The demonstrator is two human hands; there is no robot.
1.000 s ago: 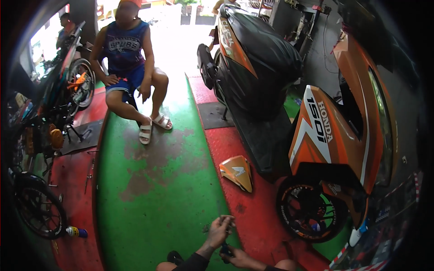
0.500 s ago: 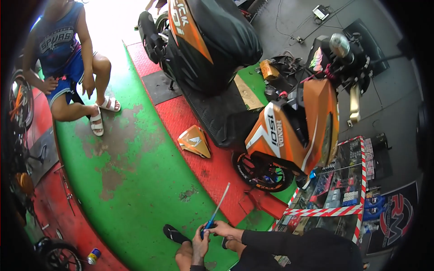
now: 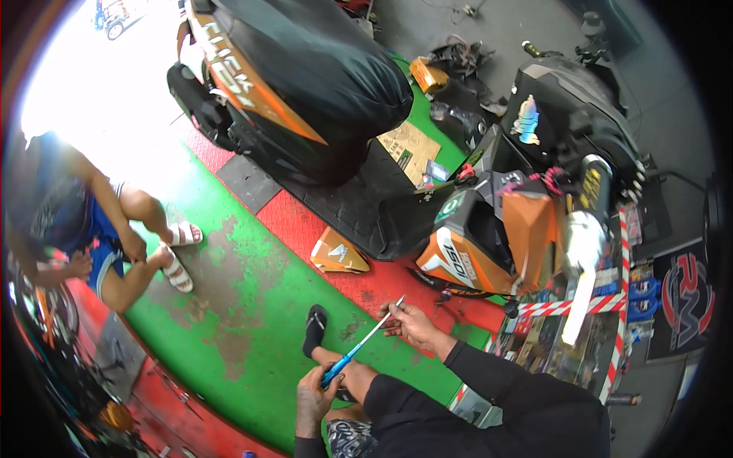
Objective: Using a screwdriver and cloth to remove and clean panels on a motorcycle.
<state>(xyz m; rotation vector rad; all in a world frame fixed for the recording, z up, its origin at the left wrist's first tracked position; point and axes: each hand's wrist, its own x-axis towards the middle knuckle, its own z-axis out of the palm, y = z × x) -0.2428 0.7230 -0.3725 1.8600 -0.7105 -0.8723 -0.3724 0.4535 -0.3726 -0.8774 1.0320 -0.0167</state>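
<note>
A screwdriver with a blue handle and a long metal shaft points up and to the right in front of me. My left hand is closed round its handle. Near the tip, the fingers of my right hand are curled at the shaft and seem to grip it. Just beyond my hands stands an orange and black scooter. A loose orange body panel lies on the red ramp beside the scooter's footboard.
At the left sits a person in blue with white sandals. Stripe-edged glass display cases stand on the right. The scooter's handlebar grip juts toward me. Dark parts and cardboard lie behind the scooter. Another motorcycle is at far left.
My right hand has gone from the screwdriver's handle to near its tip. My left hand keeps the handle. The view has shifted closer to the scooter, and my leg now reaches further forward.
</note>
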